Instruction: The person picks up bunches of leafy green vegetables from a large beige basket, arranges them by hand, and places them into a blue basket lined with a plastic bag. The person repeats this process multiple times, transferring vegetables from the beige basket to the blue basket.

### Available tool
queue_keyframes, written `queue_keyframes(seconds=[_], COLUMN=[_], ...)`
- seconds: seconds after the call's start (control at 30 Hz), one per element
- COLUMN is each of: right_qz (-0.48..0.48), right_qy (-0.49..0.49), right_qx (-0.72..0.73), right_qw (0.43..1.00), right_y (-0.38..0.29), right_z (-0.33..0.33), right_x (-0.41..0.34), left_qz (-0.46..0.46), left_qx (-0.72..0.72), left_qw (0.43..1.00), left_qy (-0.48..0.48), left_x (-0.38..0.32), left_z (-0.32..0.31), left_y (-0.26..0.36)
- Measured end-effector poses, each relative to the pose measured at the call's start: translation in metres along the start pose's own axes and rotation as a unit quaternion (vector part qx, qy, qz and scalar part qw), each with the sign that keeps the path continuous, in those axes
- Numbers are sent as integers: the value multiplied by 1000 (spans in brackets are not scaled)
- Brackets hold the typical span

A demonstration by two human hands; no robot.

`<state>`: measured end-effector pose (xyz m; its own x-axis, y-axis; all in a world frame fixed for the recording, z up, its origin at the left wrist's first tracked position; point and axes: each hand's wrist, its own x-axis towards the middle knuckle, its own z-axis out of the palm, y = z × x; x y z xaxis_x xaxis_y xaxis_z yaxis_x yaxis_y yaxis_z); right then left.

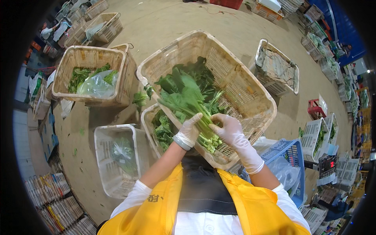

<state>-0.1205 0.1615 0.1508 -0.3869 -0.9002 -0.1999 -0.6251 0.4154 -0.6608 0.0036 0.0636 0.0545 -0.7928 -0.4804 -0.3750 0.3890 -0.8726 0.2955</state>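
Observation:
A bunch of leafy green vegetable (194,102) lies across both hands, its leaves pointing up and left and its cut stems down. My left hand (190,129), in a pale glove, is wrapped round the stems from the left side. The fingers of my right hand (227,127), also gloved, pinch stems on the right. Both are over the near part of a large stained white plastic crate (249,85), which is tilted. More dark leafy greens (202,73) lie inside it, behind the bunch. Below its left edge, a smaller crate (147,117) holds further greens.
At left stand a crate with greens and a plastic bag (55,79) and a whitish crate (98,152) holding bagged greens. A blue crate (299,164) with clear bags is at right. Beyond are a covered crate (273,85) and a red stool (315,108). Other people are far off.

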Motion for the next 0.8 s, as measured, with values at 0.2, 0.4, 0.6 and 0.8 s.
queue_keyframes(seconds=[0.2,0.4,0.6,0.8], right_qz=[27,97,97,71], right_qy=[-7,138,-87,-123], right_qx=[271,247,90,278], right_qw=[962,954,987,950], right_y=[21,35,25,36], right_z=[15,-37,-21,-1], right_x=[-4,18,28,17], left_qz=[-25,11,22,-69], left_qx=[-71,-108,28,102], left_qw=[997,989,992,992], left_qy=[30,98,119,24], left_x=[6,15,13,5], left_z=[-9,-29,-8,10], left_y=[2,10,-4,12])
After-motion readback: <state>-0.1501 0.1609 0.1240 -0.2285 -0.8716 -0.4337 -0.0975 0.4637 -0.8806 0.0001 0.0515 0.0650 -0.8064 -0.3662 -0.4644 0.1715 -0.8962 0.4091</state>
